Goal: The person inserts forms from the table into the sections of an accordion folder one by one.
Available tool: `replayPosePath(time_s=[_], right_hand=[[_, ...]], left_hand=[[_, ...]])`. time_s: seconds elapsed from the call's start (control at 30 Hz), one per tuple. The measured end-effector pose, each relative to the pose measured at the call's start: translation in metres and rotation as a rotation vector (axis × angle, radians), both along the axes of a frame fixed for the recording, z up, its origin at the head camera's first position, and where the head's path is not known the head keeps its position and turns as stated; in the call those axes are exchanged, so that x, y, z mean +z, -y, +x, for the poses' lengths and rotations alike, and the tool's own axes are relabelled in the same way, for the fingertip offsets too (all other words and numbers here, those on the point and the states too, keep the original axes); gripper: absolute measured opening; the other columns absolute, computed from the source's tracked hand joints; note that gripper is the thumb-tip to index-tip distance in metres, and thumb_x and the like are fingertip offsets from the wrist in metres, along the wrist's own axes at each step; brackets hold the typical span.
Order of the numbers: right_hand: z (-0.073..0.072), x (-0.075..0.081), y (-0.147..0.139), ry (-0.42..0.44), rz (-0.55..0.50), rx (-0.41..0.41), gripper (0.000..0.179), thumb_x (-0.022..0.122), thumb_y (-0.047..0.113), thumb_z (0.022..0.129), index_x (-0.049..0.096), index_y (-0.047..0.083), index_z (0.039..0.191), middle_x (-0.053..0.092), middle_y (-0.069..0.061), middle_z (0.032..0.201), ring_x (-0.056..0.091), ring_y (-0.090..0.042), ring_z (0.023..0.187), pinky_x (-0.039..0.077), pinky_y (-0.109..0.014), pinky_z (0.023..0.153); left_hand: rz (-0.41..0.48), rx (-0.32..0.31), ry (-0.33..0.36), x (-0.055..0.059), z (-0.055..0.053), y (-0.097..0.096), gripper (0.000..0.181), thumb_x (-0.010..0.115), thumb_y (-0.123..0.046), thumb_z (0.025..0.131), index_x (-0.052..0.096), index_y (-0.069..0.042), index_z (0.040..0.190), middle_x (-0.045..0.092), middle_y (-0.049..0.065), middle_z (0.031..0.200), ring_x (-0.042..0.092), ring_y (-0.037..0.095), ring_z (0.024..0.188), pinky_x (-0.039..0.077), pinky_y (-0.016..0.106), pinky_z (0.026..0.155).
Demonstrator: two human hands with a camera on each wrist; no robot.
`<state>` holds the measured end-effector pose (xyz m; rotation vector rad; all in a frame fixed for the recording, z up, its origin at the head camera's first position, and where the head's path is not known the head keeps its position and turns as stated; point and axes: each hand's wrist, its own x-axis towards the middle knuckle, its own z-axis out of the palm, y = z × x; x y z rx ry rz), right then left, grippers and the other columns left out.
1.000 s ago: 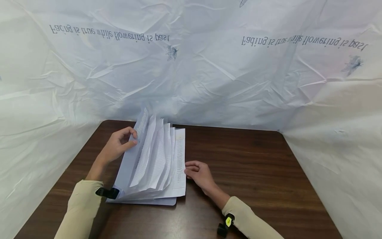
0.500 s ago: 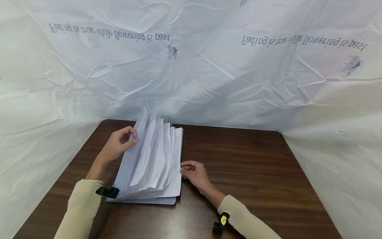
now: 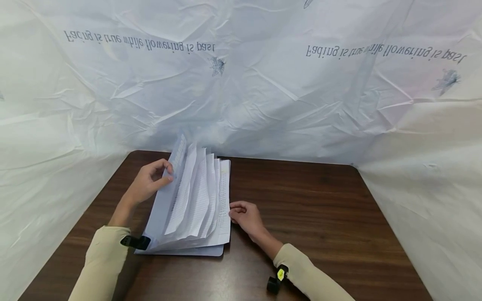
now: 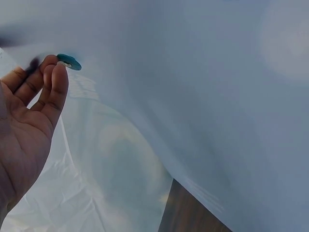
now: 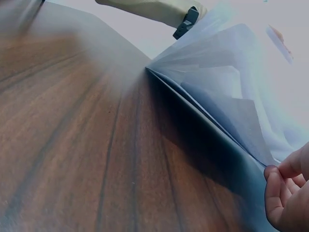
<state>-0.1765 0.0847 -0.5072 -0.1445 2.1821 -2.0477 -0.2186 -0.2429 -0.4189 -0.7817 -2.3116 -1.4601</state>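
Observation:
A translucent pale plastic document folder (image 3: 161,213) lies propped part open at the left of the table. Several white sheets of paper (image 3: 193,211) stand fanned inside it. My left hand (image 3: 144,182) holds the raised cover near its left edge, between thumb and fingers. A teal snap button (image 4: 69,62) shows at those fingertips in the left wrist view. On the folder's right side, my right hand (image 3: 248,219) pinches the outer edge of a printed sheet (image 3: 224,209) lying at the bottom of the fan. In the right wrist view, its thumb and fingertips meet at the paper's edge.
The dark brown wooden table (image 3: 308,209) extends to the right of the folder. Behind it and along both sides hangs a wrinkled white plastic sheet (image 3: 256,96) with printed lettering. Black wrist cameras sit on both sleeves.
My right hand has moved slightly left, and the printed sheet has slid left, deeper into the folder. My left hand and the raised cover have stayed in place.

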Motion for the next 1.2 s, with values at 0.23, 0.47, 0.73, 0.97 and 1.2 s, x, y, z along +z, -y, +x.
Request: replayPosePath(time_s=[0.23, 0.47, 0.73, 0.97, 1.2], right_hand=[[0.000, 0.003, 0.000, 0.009, -0.025, 0.050, 0.022, 0.069, -0.003, 0.090, 0.069, -0.012, 0.110, 0.069, -0.007, 0.086, 0.065, -0.010, 0.076, 0.056, -0.025, 0.071], [0.002, 0.005, 0.003, 0.023, -0.013, 0.075, 0.021, 0.073, -0.001, 0.089, 0.070, -0.010, 0.108, 0.073, -0.013, 0.089, 0.068, -0.013, 0.075, 0.057, -0.026, 0.069], [-0.004, 0.004, 0.009, 0.020, 0.014, 0.056, 0.020, 0.073, -0.001, 0.089, 0.071, -0.008, 0.108, 0.075, -0.017, 0.092, 0.070, -0.014, 0.073, 0.059, -0.029, 0.067], [-0.005, 0.001, 0.011, 0.021, 0.027, 0.052, 0.022, 0.072, -0.003, 0.088, 0.070, -0.009, 0.109, 0.075, -0.016, 0.091, 0.070, -0.014, 0.069, 0.060, -0.031, 0.065], [-0.003, 0.001, 0.013, -0.005, 0.102, 0.055, 0.024, 0.074, -0.002, 0.088, 0.069, -0.006, 0.111, 0.075, -0.015, 0.088, 0.071, -0.014, 0.070, 0.060, -0.031, 0.065]], left_hand=[[0.004, 0.030, -0.005, 0.005, 0.005, -0.003, 0.015, 0.066, 0.012, 0.088, 0.059, 0.004, 0.099, 0.054, 0.000, 0.086, 0.046, 0.006, 0.068, 0.039, 0.024, 0.057], [0.007, 0.019, -0.012, 0.011, 0.010, -0.005, 0.016, 0.067, 0.012, 0.087, 0.059, 0.004, 0.099, 0.054, 0.001, 0.086, 0.046, 0.006, 0.067, 0.038, 0.025, 0.056], [0.011, 0.014, -0.005, 0.000, 0.004, 0.000, 0.020, 0.070, 0.008, 0.087, 0.060, -0.002, 0.102, 0.055, 0.002, 0.089, 0.050, 0.008, 0.070, 0.041, 0.024, 0.057], [0.011, 0.022, -0.001, 0.001, 0.005, -0.001, 0.019, 0.070, 0.007, 0.087, 0.060, -0.002, 0.101, 0.055, 0.002, 0.088, 0.049, 0.009, 0.069, 0.041, 0.024, 0.056], [0.013, 0.022, 0.005, -0.002, 0.003, -0.001, 0.018, 0.069, 0.006, 0.088, 0.060, -0.002, 0.101, 0.055, 0.002, 0.088, 0.050, 0.010, 0.069, 0.041, 0.025, 0.057]])
